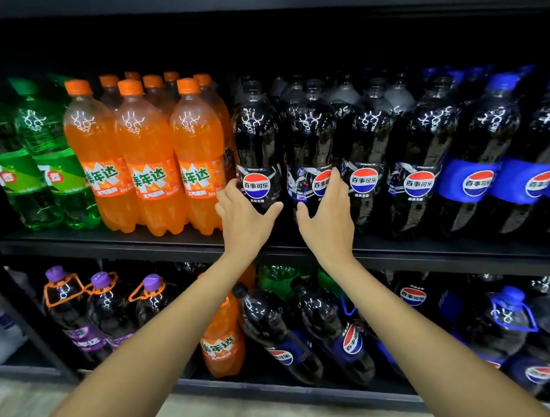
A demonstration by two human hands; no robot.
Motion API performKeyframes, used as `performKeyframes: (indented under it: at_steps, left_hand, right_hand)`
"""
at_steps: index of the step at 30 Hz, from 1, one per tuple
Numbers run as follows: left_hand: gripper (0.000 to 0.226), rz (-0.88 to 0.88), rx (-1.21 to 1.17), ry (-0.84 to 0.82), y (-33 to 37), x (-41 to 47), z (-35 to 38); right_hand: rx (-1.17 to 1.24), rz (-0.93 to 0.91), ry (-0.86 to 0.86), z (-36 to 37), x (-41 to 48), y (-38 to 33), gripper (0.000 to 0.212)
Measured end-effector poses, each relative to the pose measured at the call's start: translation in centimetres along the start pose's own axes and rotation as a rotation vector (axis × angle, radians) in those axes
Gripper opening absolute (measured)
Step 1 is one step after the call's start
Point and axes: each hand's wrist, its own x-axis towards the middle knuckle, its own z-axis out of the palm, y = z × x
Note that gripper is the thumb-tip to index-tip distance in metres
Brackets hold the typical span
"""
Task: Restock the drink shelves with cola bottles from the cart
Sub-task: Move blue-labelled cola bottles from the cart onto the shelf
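On upper shelf (102, 245), at front edge: clasped first cola bottle (255, 136) low with left hand (244, 221), second cola bottle (309, 137) beside it with right hand (328, 220), grip closed round each. Risked toppling either off edge, or bumping orange soda bottles (199, 155), if shoved unevenly.

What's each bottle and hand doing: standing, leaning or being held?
First black-label plastic cola bottle: upright on upper black shelf, held by left hand.
Second black-label plastic cola bottle: upright, held by right hand.
Orange plastic soda bottles: upright, capped.
Green plastic soda bottles: upright, capped.
Lower-shelf blue-label cola bottles: leaning.
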Motion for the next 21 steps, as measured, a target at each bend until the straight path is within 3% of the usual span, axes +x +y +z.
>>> performKeyframes:
  at_steps: [4, 21]
  left_hand:
    - [0.082, 0.026, -0.062, -0.089, -1.0, -0.3, -0.2]
    - [0.082, 0.071, 0.141, -0.033, -1.3, 0.7, -0.2]
  right_hand:
    - [-0.02, -0.006, 0.012, 0.1, -0.2, -0.2, 0.08]
    - [-0.028, 0.033, 0.076, 1.4, -0.4, -0.5, 0.073]
